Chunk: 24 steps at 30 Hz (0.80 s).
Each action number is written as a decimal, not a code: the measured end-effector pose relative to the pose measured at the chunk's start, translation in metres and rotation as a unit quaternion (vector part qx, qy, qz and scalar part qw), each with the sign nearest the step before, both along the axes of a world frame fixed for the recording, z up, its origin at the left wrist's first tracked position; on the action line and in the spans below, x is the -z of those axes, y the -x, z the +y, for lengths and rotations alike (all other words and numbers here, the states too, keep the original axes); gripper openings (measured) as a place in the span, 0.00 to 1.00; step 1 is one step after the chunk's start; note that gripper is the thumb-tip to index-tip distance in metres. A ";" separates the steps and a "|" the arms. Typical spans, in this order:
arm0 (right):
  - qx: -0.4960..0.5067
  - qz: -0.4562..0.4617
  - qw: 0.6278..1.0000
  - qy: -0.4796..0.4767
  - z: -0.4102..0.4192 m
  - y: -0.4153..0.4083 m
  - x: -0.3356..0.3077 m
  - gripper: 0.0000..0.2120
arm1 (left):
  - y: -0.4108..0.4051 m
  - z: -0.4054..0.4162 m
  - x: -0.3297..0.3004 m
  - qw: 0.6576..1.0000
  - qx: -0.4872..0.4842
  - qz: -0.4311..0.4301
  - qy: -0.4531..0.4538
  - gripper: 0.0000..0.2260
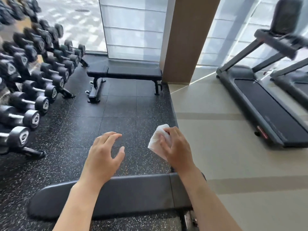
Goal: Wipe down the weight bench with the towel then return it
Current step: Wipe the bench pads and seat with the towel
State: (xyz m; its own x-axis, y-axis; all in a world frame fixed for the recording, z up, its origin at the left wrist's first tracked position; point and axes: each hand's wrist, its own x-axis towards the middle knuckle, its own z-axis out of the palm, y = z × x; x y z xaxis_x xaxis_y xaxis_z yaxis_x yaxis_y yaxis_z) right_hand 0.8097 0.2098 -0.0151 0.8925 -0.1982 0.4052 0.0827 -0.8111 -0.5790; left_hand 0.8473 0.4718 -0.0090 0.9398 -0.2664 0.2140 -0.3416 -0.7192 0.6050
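A black padded weight bench (133, 194) lies flat across the bottom of the head view, just below my forearms. My right hand (176, 145) is closed around a crumpled white towel (157, 140), held in the air beyond the bench's far edge, above the floor. My left hand (103, 154) hovers beside it with fingers spread and holds nothing. Neither hand touches the bench pad.
A second black bench (126, 71) stands farther off by a tan pillar (186, 39). A rack with several dumbbells (33, 75) runs along the left. A treadmill (260, 100) stands on the right on beige flooring. Speckled rubber floor tiles (120, 114) lie between the benches.
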 end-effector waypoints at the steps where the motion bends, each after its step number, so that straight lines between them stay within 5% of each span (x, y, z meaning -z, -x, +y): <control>1: -0.010 -0.004 1.000 0.000 -0.004 -0.002 -0.008 0.05 | 0.002 -0.004 -0.009 1.000 -0.005 -0.008 0.000 0.20; 12: -0.126 -0.031 0.992 0.002 -0.037 -0.030 -0.062 0.07 | 0.041 -0.017 -0.065 0.983 -0.143 -0.071 -0.092 0.30; 24: -0.253 -0.010 0.967 -0.032 0.016 -0.016 -0.052 0.08 | 0.142 0.025 -0.083 0.933 -0.326 -0.035 -0.149 0.32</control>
State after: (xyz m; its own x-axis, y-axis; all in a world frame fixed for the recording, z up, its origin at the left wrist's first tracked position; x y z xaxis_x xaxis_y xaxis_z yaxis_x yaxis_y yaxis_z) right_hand 0.8258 0.2258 0.0371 0.8735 0.2372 0.4251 0.4719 -0.6266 -0.6202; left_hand 0.7049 0.4971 0.0736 0.9096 0.2989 0.2887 0.1957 -0.9210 0.3369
